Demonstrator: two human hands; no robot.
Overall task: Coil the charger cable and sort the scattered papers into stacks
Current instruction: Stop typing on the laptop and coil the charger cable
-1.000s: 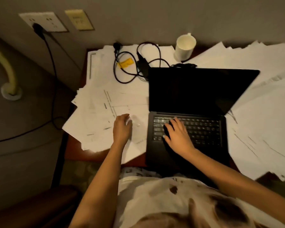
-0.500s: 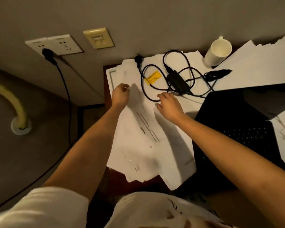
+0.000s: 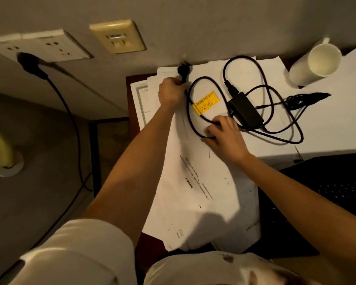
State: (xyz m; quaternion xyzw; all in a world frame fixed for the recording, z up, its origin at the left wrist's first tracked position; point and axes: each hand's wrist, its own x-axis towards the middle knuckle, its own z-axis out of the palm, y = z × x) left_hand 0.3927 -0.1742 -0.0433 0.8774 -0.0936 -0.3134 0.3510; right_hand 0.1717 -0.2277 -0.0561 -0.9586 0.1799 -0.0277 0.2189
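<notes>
Charger cable (image 3: pixel 188 114) lies in loose, crossed loops on the papers (image 3: pixel 193 192) at the far left of the bench (image 3: pixel 131 99), clear of the wall.

- Left hand (image 3: pixel 171 93) is curled round the cord just below the plug (image 3: pixel 182 72).
- Right hand (image 3: pixel 226 134) has its fingers curled over the near bend of the left loop and looks to be pinching it. The fingertips are hidden, so we're not certain.
- The cord looks thick, rubbery and springy, so we expect it to hold its curl and fight tight turns. Wide loops should be fine.
- The power brick (image 3: pixel 246 111) is the only real weight. It is rigid and will drag the paper if we pull the cord.
- We'd anchor at the plug end and feed loops hand to hand, lifting the brick instead of sliding it.
- The yellow tag (image 3: pixel 206 102) is thin, so we won't grip there.
- The papers are light, slippery and overlapping, and they'll shift under any cable tug.
- The mug (image 3: pixel 314 62) sits at the far right, near the thin lead, so we'll watch for a snag.
- The laptop (image 3: pixel 317 192) is on the near right.
</notes>
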